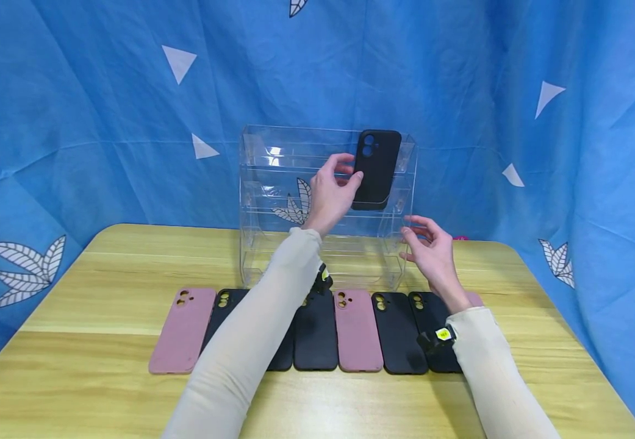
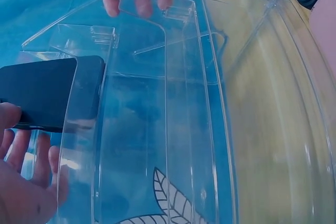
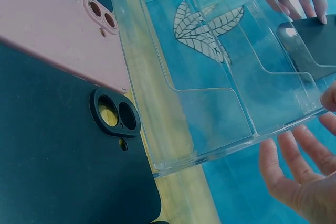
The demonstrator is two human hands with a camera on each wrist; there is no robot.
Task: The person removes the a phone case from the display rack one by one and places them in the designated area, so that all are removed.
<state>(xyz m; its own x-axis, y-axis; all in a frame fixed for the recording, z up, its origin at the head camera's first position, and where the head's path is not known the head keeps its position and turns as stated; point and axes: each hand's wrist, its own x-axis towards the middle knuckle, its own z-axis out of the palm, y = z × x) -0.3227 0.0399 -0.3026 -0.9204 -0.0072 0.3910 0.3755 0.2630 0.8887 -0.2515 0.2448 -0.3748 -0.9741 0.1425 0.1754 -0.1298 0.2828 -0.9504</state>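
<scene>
Your left hand (image 1: 330, 198) pinches a black soft phone case (image 1: 376, 168) upright at the top tier of the clear acrylic stepped rack (image 1: 273, 201). Your right hand (image 1: 432, 253) is relaxed and wide, holding nothing, fingertips at the rack's right wall.

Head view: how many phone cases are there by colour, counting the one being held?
Black phone cases: 6 (5 on the table, one apparently mostly hidden under the sleeve; 1, the held black case, in the left hand)
Pink phone cases: 3 (one mostly hidden behind the right wrist)
Total: 9
</scene>
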